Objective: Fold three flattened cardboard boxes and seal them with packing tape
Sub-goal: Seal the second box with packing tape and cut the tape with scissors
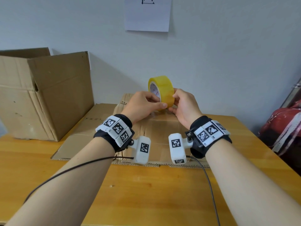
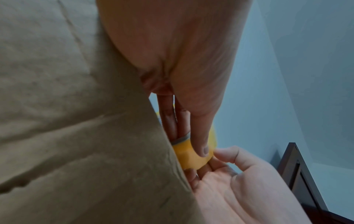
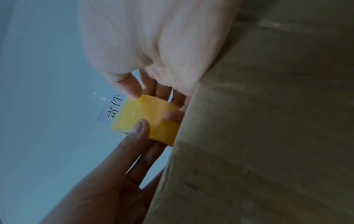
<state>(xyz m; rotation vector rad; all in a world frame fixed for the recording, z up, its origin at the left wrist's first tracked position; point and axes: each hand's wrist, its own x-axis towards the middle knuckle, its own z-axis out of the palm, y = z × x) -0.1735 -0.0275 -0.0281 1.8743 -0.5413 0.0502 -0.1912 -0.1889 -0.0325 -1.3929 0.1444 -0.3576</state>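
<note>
Nearest the camera the wooden table [image 1: 146, 193] runs bare under both forearms, each wrist strapped with a black band [image 1: 197, 144] carrying white marker blocks and a thin cable [image 1: 73, 167]. Past the wrists, the flattened cardboard box [image 1: 156, 128] lies on the table, directly beneath the raised hands. Above it the left hand [image 1: 143, 104] and the right hand [image 1: 184, 106] both hold the yellow tape roll [image 1: 163, 90], which stands on edge in the air between them, clear of the cardboard. The left fingers are curled into the roll's core while the left thumb [image 2: 203, 145] presses on the outer yellow band; the right thumb [image 3: 132, 89] and fingers pinch that band from the other side (the wrist views show the two thumbs close together on the yellow surface). At the roll's edge a clear printed strip [image 3: 113, 109] sticks out. Farther left an opened cardboard box [image 1: 45, 95] stands against the wall [image 1: 228, 54], where a paper sheet [image 1: 147, 13] hangs; a red bag [image 1: 283, 124] sits far right.
</note>
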